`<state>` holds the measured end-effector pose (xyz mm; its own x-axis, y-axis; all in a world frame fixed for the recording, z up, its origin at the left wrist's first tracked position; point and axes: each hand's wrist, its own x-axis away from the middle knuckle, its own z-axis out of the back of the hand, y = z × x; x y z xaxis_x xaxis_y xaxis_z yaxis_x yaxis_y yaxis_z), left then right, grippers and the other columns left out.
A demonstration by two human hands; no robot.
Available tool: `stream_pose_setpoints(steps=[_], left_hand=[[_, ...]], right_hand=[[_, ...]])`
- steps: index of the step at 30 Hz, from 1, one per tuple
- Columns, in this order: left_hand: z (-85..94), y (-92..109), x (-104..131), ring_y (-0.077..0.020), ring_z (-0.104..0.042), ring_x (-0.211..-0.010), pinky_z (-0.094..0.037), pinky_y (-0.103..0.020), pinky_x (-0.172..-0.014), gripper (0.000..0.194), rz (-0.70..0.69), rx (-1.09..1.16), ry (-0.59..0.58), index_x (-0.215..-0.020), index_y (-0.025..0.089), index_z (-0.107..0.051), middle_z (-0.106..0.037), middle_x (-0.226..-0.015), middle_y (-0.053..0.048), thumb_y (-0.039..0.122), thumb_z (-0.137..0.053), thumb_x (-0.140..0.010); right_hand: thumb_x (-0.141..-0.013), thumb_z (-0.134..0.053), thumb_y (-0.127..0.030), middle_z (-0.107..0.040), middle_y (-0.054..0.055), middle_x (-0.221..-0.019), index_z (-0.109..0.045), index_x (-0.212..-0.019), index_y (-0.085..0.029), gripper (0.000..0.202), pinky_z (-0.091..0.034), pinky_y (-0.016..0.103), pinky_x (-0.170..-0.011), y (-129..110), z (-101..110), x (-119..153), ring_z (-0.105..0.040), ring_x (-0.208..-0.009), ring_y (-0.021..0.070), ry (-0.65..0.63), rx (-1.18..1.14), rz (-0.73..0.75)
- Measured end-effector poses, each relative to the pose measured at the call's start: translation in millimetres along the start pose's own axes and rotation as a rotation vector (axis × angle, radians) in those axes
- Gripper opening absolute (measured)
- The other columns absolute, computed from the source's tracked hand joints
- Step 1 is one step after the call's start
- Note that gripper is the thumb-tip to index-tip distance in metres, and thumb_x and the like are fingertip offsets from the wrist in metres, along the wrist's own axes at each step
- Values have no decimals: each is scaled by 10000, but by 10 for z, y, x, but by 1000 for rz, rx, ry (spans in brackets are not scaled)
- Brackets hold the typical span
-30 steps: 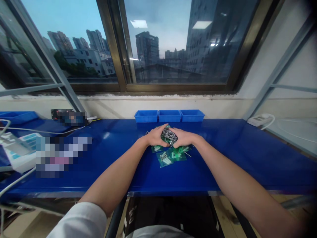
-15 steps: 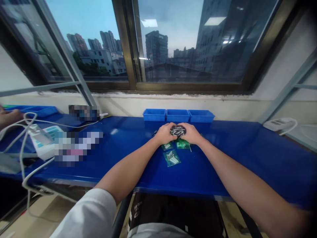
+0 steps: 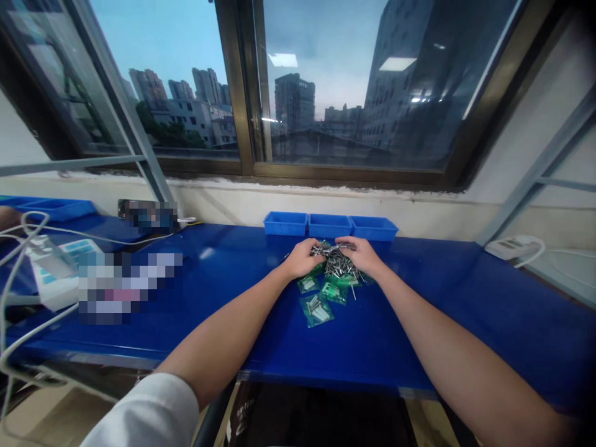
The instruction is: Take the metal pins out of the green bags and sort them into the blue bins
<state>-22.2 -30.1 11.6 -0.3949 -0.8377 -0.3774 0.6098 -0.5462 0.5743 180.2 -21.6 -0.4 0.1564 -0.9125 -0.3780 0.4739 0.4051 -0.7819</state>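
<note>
A heap of metal screws lies on the blue table. My left hand is curled round some screws at the heap's left side. On the right side, my right hand holds more screws between its thumb and fingers. Screws span the gap between the two hands, above the heap. Small green-tinted bags lie just nearer to me: one bag with screws and white plugs, another bag beside it, and a smaller one below my left hand.
Three blue bins stand in a row against the wall behind my hands. At the left are a white power strip with looping cables and part of another person's hand. A white device sits at the far right.
My hands have moved slightly apart from the clump they clasped, and the heap of screws now shows below them. More of the green bags is visible. The camera view has shifted a little.
</note>
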Motion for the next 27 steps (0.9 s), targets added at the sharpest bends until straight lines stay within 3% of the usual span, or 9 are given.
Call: stream_pose_setpoints(steps=[5, 10, 13, 17, 20, 27], left_hand=[[69, -21, 4, -206, -581, -946, -447, -325, -867, 259, -31, -49, -48, -944, 207, -605, -630, -1019, -28, 294, -558, -704], [198, -14, 32, -265, -512, -1121, -357, -418, -994, 460, -156, -149, -103, -1136, 218, -560, -578, -1184, -64, 425, -578, -726], [178, -49, 38, -291, -452, -1200, -349, -416, -1012, 667, -200, -169, -155, -1261, 207, -485, -482, -1314, -103, 485, -629, -672], [30, -101, 30, -353, -392, -1251, -326, -462, -1026, 856, -137, -255, -202, -1358, 189, -390, -383, -1400, -147, 487, -672, -607], [-60, -88, 17, -333, -469, -1183, -371, -435, -993, 769, -124, -268, -169, -1353, 172, -403, -460, -1332, -151, 433, -616, -662], [-102, -1, -4, -259, -564, -1047, -432, -347, -932, 607, -164, -208, -49, -1217, 195, -532, -604, -1156, -78, 301, -622, -627]], right_hand=[[-637, -545, -105, -624, 79, -1161, -609, -1122, -175, 494, -417, 386, -980, -78, 82, 32, -567, -1090, 225, -144, 58, -26], [-641, -658, -331, -352, 72, -1441, -393, -1362, -249, 773, -288, 491, -1062, -221, 213, 139, -318, -1317, 314, -334, 277, 43], [-586, -697, -405, -241, 88, -1489, -272, -1423, -252, 951, -271, 526, -1057, -257, 192, 167, -212, -1355, 353, -413, 373, 28], [-580, -676, -370, -398, 128, -1390, -319, -1403, -211, 911, -344, 491, -1000, -283, 51, 153, -364, -1261, 349, -390, 429, 21], [-574, -678, -334, -537, 119, -1241, -434, -1319, -203, 795, -386, 462, -935, -303, -21, 136, -470, -1141, 326, -291, 446, 18], [-554, -713, -285, -648, 51, -1024, -534, -1150, -209, 628, -458, 306, -732, -229, -12, 120, -599, -888, 225, -193, 294, 18]])
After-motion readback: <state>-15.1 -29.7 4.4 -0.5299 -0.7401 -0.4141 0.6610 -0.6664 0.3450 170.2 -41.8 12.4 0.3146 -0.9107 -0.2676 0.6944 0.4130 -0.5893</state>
